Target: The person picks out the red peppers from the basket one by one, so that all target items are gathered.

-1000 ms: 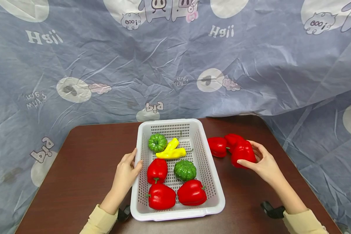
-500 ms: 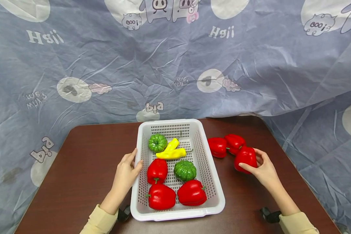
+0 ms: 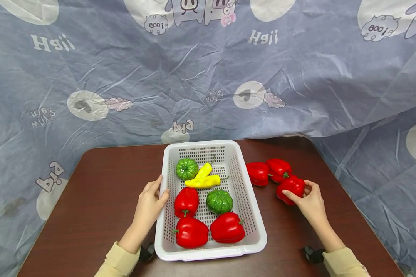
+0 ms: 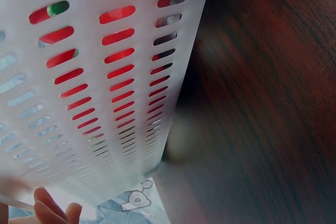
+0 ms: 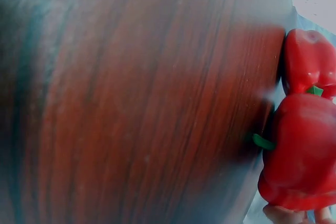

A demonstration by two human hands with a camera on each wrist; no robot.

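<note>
My right hand (image 3: pixel 311 201) holds a red bell pepper (image 3: pixel 290 190) between thumb and fingers, to the right of the basket. In the right wrist view this pepper (image 5: pixel 304 153) has its green stem pointing left, and fingertips (image 5: pixel 286 214) show beneath it. Two more red bell peppers lie just beyond it, one nearer (image 3: pixel 279 168) and one by the basket wall (image 3: pixel 258 174). My left hand (image 3: pixel 150 204) grips the left rim of a white perforated basket (image 3: pixel 244 250). From the left wrist, curled fingers (image 4: pixel 46 205) appear near that rim, beside the slotted wall.
Inside the basket are a red pepper (image 3: pixel 186 202) and two others at the front, two green pumpkin-shaped vegetables (image 3: pixel 219 202) and two yellow peppers (image 3: pixel 203 181). The brown table (image 3: pixel 90 207) ends at a grey-blue printed cloth (image 3: pixel 124 77).
My right hand has drawn its red pepper towards me, away from the other two, and turned it so the stem shows. The left hand and basket have stayed in place.
</note>
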